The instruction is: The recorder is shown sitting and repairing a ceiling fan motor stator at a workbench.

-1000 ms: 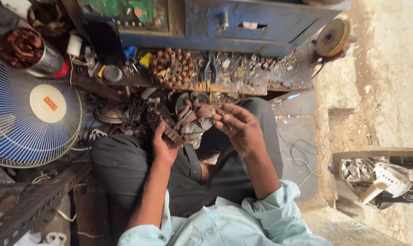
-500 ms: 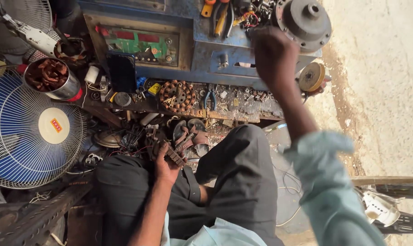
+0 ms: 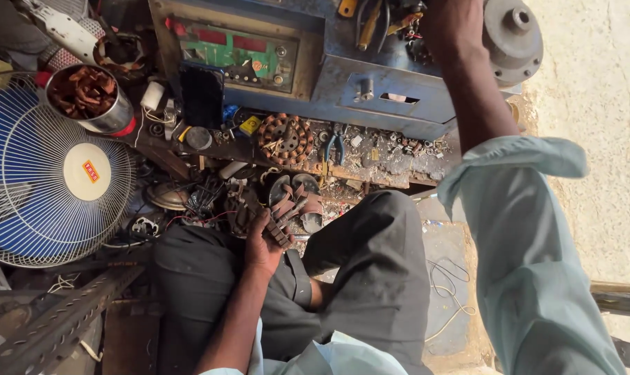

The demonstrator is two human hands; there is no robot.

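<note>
My left hand rests over my left knee, closed around a dark ribbed motor part with coppery segments. My right hand is stretched far up to the top of the blue metal machine, among a heap of hand tools with orange and yellow handles. Its fingers are hidden in the heap, so what it grips cannot be made out. A grey round metal disc sits just to the right of that hand. My light blue sleeve fills the right side.
A blue fan in a white wire guard lies at the left. A metal can of copper windings stands above it. A round wound stator, blue-handled pliers and loose screws litter the ledge. A perforated angle bar lies at the lower left.
My right hand let go of the motor part at my lap and rose to the tools on top of the blue machine. My left hand kept hold of the part.
</note>
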